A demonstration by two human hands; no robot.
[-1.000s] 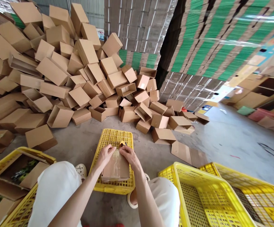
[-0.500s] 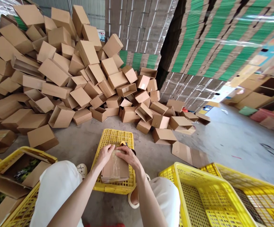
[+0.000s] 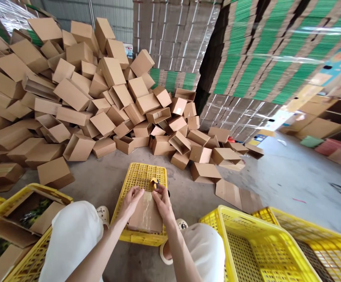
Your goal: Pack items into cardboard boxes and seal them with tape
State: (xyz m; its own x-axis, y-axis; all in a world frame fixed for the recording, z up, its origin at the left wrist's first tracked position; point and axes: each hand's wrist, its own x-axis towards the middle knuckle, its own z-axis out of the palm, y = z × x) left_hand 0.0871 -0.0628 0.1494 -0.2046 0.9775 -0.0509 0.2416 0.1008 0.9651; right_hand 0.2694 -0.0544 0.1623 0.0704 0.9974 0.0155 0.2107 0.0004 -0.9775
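Observation:
A small cardboard box (image 3: 146, 213) with clear tape down its top lies on an upturned yellow crate (image 3: 143, 239) between my knees. My left hand (image 3: 132, 199) is at the box's far left corner, its fingers curled. At the far right corner, my right hand (image 3: 162, 201) has its thumb on the box edge and its fingers bent close to a yellow and dark tape dispenser (image 3: 154, 182). Whether those fingers touch the dispenser is unclear.
Loose cardboard boxes (image 3: 102, 123) form a big heap ahead. Yellow crates (image 3: 255, 243) stand at the right. On the left, another crate (image 3: 38, 254) holds open boxes with dark green contents. Stacked flat cardboard (image 3: 238, 58) rises behind.
My right hand has drawn back from the top of the box to its right corner, showing more of the dispenser. The left hand has shifted slightly nearer. The whole view has tilted a little.

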